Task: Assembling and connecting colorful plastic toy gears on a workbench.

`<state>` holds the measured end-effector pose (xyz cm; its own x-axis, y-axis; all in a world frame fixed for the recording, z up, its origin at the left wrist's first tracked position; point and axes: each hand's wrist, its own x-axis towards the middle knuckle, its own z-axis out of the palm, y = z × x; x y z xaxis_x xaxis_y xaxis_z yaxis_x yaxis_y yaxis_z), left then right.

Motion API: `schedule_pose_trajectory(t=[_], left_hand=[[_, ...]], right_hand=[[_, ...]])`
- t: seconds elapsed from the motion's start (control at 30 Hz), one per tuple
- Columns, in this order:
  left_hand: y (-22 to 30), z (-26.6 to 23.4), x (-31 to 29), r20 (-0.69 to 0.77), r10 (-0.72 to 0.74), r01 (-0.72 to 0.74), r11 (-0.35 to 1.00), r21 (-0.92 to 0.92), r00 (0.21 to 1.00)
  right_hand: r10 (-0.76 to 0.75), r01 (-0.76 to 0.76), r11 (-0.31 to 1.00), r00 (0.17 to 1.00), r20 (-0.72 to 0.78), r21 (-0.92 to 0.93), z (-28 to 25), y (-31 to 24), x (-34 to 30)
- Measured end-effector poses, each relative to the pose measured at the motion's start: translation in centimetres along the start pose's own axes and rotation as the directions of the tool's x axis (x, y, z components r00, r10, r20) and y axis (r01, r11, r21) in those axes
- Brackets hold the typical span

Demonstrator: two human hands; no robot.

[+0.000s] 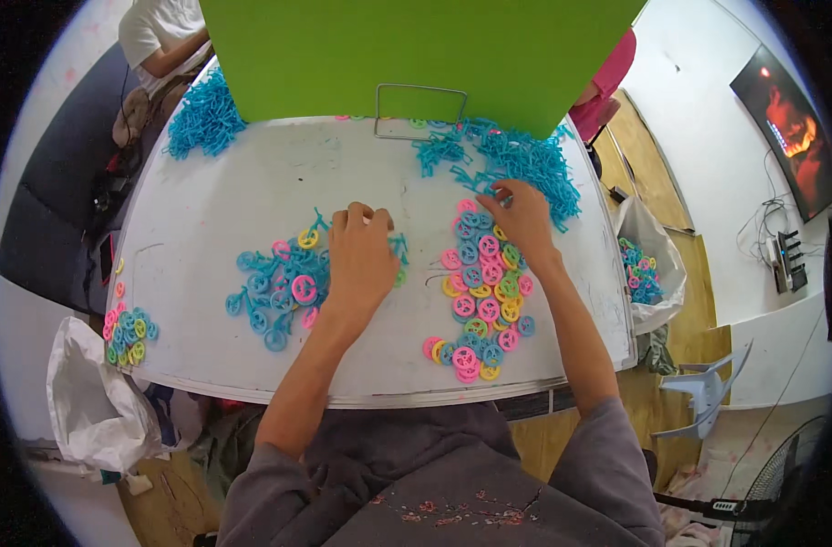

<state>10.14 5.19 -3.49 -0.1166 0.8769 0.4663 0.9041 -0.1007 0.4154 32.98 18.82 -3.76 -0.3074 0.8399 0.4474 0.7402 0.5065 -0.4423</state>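
On the white tabletop (206, 205), two bare hands are working apart. Left hand (363, 251) is curling palm-down at the right edge of the pile of blue pieces with small wheels (274, 287); fingers are bending, can't tell if they're gripping anything. Right hand (522, 221) is reaching over the far end of the multicoloured wheel pile (480, 305), thumb and index curving beside loose blue sticks; can't tell if they're pinching one. Big blue stick heap (530, 169) is lying just beyond it, by the green panel (416, 55). Second blue heap (204, 118) is sitting far left.
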Motion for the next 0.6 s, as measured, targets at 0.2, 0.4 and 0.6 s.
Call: schedule_pose_trajectory(t=[0.2,0.4,0.6], left_hand=[[1.6,-0.5,0.5,-0.129,-0.032,0.009,0.984,-0.177,0.991],[3.9,-1.5,0.8,0.065,-0.189,0.174,0.65,-0.74,0.98],[2.8,-0.1,0.9,0.318,-0.151,0.351,0.314,-0.882,0.936]], right_hand=[[0.094,-0.082,0.993,0.986,-0.136,0.09,0.0,-0.5,-0.8],[-0.114,0.165,0.941,0.976,-0.185,0.296,-3.0,-6.1,-3.7],[-0.32,0.349,0.855,0.937,-0.138,0.383,-2.9,-8.1,-5.0]])
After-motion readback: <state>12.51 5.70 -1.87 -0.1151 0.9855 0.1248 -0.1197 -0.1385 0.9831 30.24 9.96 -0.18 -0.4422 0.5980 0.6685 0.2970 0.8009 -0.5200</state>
